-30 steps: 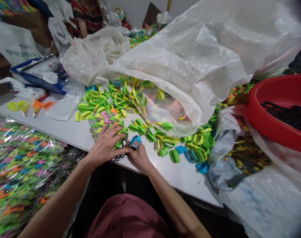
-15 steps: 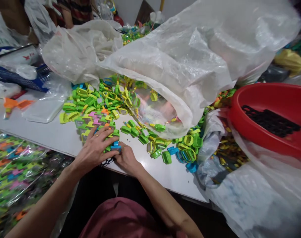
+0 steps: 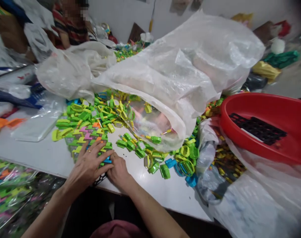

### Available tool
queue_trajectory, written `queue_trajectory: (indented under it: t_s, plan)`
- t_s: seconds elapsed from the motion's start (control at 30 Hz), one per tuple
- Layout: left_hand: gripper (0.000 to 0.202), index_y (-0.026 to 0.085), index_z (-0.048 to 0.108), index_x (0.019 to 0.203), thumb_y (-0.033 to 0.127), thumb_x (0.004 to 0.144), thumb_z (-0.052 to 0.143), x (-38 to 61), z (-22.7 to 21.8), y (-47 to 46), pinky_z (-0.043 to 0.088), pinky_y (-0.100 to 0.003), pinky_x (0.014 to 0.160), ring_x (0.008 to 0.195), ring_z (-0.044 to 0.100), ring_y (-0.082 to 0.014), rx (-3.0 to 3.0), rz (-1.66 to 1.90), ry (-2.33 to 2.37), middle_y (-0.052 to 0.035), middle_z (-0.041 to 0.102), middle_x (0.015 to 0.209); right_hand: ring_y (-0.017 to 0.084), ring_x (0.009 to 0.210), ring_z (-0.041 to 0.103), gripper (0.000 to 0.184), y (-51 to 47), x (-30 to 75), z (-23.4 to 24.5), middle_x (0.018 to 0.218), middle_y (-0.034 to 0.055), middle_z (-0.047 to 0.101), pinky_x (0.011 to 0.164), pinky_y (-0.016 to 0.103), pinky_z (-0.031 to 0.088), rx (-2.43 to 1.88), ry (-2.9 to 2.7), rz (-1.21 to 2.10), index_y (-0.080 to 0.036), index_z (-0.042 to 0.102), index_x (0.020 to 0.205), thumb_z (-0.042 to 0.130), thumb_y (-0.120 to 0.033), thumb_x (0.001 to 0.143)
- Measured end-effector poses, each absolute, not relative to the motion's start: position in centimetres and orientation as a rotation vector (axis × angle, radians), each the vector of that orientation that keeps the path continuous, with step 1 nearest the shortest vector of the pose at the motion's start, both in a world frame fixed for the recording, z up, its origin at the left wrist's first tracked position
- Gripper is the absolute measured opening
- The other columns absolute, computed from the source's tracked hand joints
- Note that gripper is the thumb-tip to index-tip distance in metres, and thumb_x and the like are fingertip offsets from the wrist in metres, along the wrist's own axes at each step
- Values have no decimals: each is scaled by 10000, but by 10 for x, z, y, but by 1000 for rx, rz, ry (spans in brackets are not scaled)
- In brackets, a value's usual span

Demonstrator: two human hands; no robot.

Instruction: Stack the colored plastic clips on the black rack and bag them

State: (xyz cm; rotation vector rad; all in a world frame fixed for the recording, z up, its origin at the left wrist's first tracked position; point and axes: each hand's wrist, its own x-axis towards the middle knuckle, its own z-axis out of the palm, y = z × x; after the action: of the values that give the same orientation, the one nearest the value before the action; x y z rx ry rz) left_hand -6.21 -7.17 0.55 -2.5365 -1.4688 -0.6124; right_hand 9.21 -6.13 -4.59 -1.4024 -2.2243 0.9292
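Observation:
My left hand (image 3: 89,162) lies with fingers spread over closely packed rows of small plastic pieces (image 3: 87,132), green, yellow, pink and orange, some with a grey face. Under its thumb and forefinger is a blue plastic piece (image 3: 107,160). From the right, the curled fingers of my right hand (image 3: 117,170) close on the edge of that blue piece; the fingertips are partly hidden. Below both hands shows a black holed tray (image 3: 100,178) at the table's front edge. Loose green and yellow loop-shaped plastic pieces (image 3: 76,115) are heaped just behind.
A large translucent plastic bag (image 3: 162,82) lies open on the white table (image 3: 130,165). To the right stands a red basin (image 3: 254,138) holding black trays (image 3: 258,129). Clear plastic bags (image 3: 36,124) lie left. Packed colourful pieces (image 3: 9,195) sit lower left. Another person (image 3: 71,29) is at the back.
The camera view has tilted up, so more of the back wall shows. Both hands stay at the packed rows; the blue piece appears lower and more covered by fingers.

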Motion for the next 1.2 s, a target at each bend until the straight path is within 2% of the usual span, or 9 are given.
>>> queue_trajectory:
  t_s: [0.2, 0.37, 0.5, 0.6, 0.7, 0.83, 0.93, 1.03, 1.2]
  plan:
    - [283, 262, 678, 1134, 391, 913, 559, -63, 11, -90, 305, -594, 1113, 1271, 520, -343, -2492, -580, -1511, -141, 609, 1301, 166, 759, 621, 196, -26, 128, -11, 868, 26, 691, 705, 244, 475, -1072, -2434, 1161, -171, 668, 980, 583, -125, 810]
    - [231, 291, 701, 1081, 353, 898, 575, -53, 5, -105, 276, -573, 1147, 1257, 543, -309, -2386, -718, -1636, -98, 637, 1278, 216, 973, 638, 240, 66, 126, 22, 1042, 124, 703, 855, 308, 466, -1490, -2550, 572, -132, 682, 1086, 524, -125, 907]
    - [249, 298, 707, 1079, 375, 856, 627, -60, 6, -105, 308, -571, 1135, 1242, 555, -312, -2380, -674, -1611, -100, 648, 1265, 247, 965, 661, 257, 101, 90, 30, 1016, 186, 700, 815, 318, 471, -1757, -2558, 384, -81, 682, 1050, 474, -55, 901]
    - [262, 312, 700, 1098, 366, 849, 640, -74, 7, -104, 315, -563, 1136, 1250, 551, -306, -2412, -608, -1609, -89, 643, 1280, 248, 873, 666, 164, 79, 93, 30, 945, 172, 713, 718, 295, 455, -1701, -2574, 460, -107, 705, 924, 567, -192, 900]
    - [255, 304, 697, 1109, 364, 880, 602, -87, 8, -99, 314, -577, 1126, 1249, 551, -314, -2423, -594, -1574, -95, 642, 1275, 191, 683, 614, 255, 29, 119, 19, 764, 90, 697, 582, 258, 375, -1591, -2509, 678, -167, 681, 751, 618, -377, 881]
    - [282, 285, 697, 1112, 416, 909, 551, -93, 12, -91, 305, -592, 1115, 1256, 542, -330, -2462, -613, -1594, -106, 635, 1280, 128, 530, 493, 288, -45, 146, -7, 582, 17, 599, 510, 235, 292, -1670, -2198, 1004, -172, 614, 638, 660, -371, 841]
    - [288, 287, 697, 1118, 414, 913, 541, -92, 17, -93, 276, -584, 1133, 1279, 524, -328, -2509, -622, -1620, -97, 631, 1291, 139, 562, 528, 277, -68, 149, -11, 616, 28, 621, 529, 235, 316, -1730, -2092, 1100, -159, 642, 692, 654, -376, 863]
    - [296, 282, 694, 1132, 402, 919, 527, -90, 21, -101, 260, -585, 1142, 1288, 517, -324, -2555, -589, -1625, -99, 627, 1301, 175, 695, 611, 184, -55, 144, 2, 770, 72, 681, 623, 250, 395, -1698, -2266, 910, -150, 694, 915, 576, -290, 934]
    - [303, 260, 675, 1154, 376, 907, 544, -85, 33, -108, 260, -585, 1142, 1259, 534, -319, -2558, -542, -1649, -115, 619, 1299, 186, 999, 618, 221, -21, 141, 6, 1084, 88, 651, 823, 261, 457, -1021, -2792, 819, -211, 682, 1089, 539, -147, 934]
